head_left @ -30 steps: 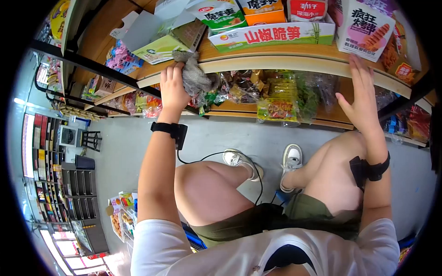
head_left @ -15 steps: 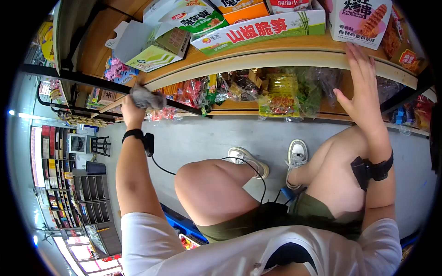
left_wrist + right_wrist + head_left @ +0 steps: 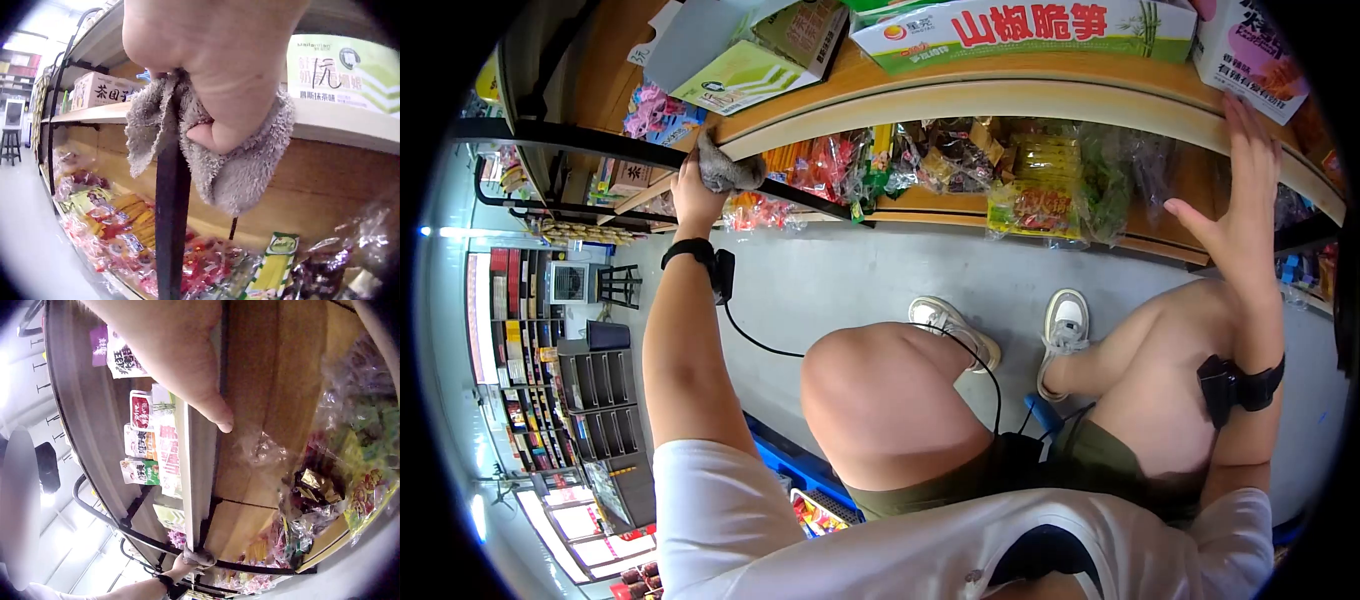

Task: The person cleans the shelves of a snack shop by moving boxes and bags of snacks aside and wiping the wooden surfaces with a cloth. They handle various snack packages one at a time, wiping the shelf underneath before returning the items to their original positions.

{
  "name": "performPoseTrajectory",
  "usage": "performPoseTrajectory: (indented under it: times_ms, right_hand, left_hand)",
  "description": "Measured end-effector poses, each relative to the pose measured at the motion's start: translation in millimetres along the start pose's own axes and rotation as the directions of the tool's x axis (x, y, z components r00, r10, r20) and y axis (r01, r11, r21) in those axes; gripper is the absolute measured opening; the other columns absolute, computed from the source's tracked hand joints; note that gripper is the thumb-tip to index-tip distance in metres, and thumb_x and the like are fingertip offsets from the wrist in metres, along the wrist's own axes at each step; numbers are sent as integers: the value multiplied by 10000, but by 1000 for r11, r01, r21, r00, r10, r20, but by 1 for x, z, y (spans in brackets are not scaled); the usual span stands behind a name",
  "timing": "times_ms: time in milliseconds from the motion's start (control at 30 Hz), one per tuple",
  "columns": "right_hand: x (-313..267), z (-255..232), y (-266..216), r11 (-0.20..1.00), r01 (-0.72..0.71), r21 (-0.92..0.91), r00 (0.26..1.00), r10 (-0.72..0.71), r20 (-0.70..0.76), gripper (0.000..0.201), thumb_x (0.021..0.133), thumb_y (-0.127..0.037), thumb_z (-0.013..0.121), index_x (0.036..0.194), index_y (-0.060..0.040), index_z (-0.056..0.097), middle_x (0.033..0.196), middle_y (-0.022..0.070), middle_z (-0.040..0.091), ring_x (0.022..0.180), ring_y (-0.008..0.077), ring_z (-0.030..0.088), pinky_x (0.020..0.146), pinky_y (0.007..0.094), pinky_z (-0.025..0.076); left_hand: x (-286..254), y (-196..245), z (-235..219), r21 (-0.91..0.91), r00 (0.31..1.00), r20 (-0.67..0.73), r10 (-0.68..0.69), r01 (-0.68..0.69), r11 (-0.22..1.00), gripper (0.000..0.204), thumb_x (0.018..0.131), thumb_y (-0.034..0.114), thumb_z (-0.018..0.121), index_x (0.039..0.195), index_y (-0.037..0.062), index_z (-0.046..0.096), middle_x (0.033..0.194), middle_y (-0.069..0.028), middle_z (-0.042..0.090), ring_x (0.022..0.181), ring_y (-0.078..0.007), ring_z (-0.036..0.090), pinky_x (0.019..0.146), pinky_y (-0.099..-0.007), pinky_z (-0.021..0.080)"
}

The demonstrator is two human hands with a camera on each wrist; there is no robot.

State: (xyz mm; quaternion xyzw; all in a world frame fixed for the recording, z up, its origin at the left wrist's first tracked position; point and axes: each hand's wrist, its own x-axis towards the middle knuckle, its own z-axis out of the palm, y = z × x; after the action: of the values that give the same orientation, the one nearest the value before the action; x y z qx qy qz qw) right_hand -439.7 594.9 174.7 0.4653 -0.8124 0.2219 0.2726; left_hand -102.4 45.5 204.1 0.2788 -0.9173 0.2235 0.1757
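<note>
A snack shop
Printed cartons (image 3: 1035, 32) line the wooden shelf (image 3: 1000, 98); bagged snacks (image 3: 1040, 185) lie below it; stocked racks (image 3: 525, 375) stand well apart from it.

White short-sleeved shirt (image 3: 880, 555), olive shorts (image 3: 935, 483), black wristbands (image 3: 1260, 387).

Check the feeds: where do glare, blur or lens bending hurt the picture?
Head view: strong lens bending bows the shelf edge, corners black; left wrist view: upper-left background washed out, but the cloth shows its fuzzy texture clearly in the left hand; right wrist view: the ceiling flares white, and the plastic wrappers catch small glints.
</note>
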Motion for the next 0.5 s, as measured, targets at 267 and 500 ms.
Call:
performPoseTrajectory:
  times_ms: [267,500]
  right_hand:
    - [-1,6,-1,999,9,-39,1000,-10,-25,988,522,-215,794,1366,-78,299,1369,115,345,1275,301,302,1058,483,178]
    - [-3,2,2,999,34,-28,999,-35,-14,930,561,-177,767,1361,-74,304,1378,113,339,1284,289,292,1060,487,173]
  left_hand:
    - [2,68,-34,96,990,98,-106,97,991,541,538,206,770,998,23,551,1032,-142,554,1010,-366,482,871,-415,418]
    - [-3,162,-70,243,971,100,-216,186,952,564,601,249,736,1074,24,527,1128,-112,505,1076,-347,442,864,-426,416]
